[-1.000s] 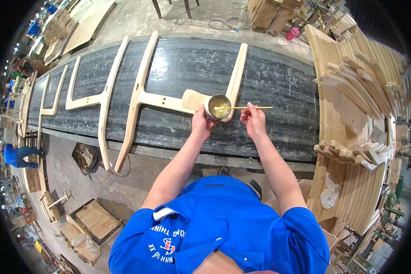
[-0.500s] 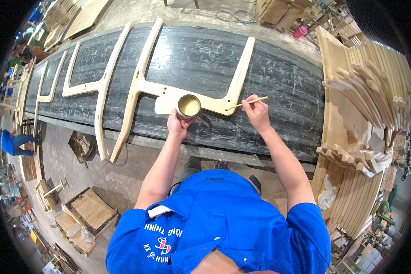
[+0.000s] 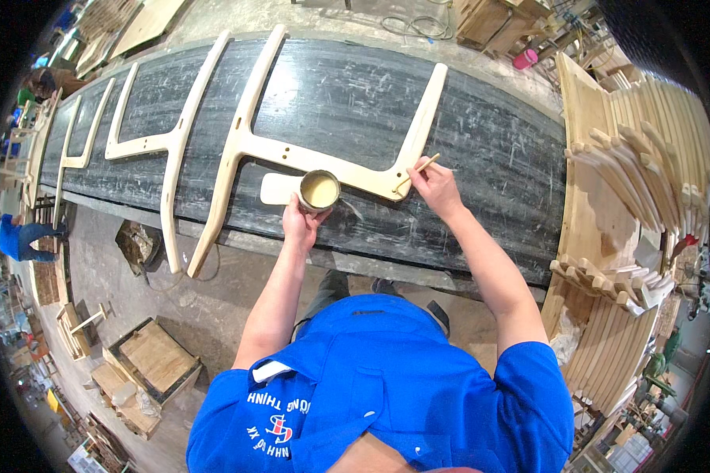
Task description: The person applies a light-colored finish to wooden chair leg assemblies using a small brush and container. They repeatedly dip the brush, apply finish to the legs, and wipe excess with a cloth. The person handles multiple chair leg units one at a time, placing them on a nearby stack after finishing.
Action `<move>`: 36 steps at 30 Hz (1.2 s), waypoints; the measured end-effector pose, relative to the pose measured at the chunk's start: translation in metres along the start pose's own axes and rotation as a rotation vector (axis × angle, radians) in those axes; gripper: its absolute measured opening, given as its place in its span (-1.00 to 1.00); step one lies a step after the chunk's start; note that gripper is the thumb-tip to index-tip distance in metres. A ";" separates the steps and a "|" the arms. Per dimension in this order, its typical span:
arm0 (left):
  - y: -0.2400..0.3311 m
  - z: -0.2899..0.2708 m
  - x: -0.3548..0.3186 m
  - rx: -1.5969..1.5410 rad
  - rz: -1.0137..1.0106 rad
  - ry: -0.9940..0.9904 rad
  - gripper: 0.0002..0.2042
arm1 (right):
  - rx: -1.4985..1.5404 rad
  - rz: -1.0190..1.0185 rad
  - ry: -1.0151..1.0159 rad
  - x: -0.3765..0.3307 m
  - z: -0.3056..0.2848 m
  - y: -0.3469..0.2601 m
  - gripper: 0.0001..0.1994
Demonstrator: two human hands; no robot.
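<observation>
My left hand grips a round cup of creamy yellow paste, held tilted just in front of a pale wooden chair frame. A pale flat rounded piece shows beside the cup; whether my hand holds it too is unclear. In my right hand, a thin wooden stick is pinched between thumb and fingers. The stick's lower end is at the frame's right corner, close to small dark holes. The frame lies flat on a scuffed black tabletop.
More chair frames lie along the table to the left, some legs overhanging its near edge. Curved wooden parts are stacked at the right. A wooden box stands on the floor behind left. Another person is at the far left.
My right hand has shifted slightly left, and the stick is now steeper at the frame's corner. The left hand and cup have shifted slightly left, staying beside the frame.
</observation>
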State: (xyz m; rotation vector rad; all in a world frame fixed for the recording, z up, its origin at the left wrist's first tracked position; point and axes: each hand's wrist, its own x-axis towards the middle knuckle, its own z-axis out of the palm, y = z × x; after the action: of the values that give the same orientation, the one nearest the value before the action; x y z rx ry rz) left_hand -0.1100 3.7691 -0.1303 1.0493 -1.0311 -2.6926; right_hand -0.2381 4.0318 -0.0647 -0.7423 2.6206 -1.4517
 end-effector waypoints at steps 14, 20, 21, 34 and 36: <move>-0.003 -0.010 0.004 -0.023 0.006 -0.045 -0.56 | -0.045 0.044 0.029 0.014 -0.002 0.018 -0.86; 0.004 -0.004 0.002 0.072 0.004 -0.048 -0.53 | -0.319 -0.369 -0.556 0.041 -0.031 0.018 -0.96; 0.005 -0.005 0.002 0.066 0.002 -0.040 -0.53 | -0.379 -0.420 -0.676 0.047 -0.035 0.014 -0.94; 0.003 0.009 0.005 0.078 -0.055 -0.148 -0.60 | -0.239 -0.125 -0.158 0.041 -0.178 -0.058 -0.74; -0.007 0.020 0.004 0.096 -0.053 -0.186 -0.57 | -0.259 -0.276 0.163 0.030 -0.247 -0.058 -0.68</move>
State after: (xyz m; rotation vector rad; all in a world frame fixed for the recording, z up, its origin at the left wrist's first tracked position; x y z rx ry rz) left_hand -0.1242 3.7850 -0.1261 0.8640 -1.1898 -2.8543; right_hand -0.3096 4.1869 0.1248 -1.0936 2.9682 -1.2909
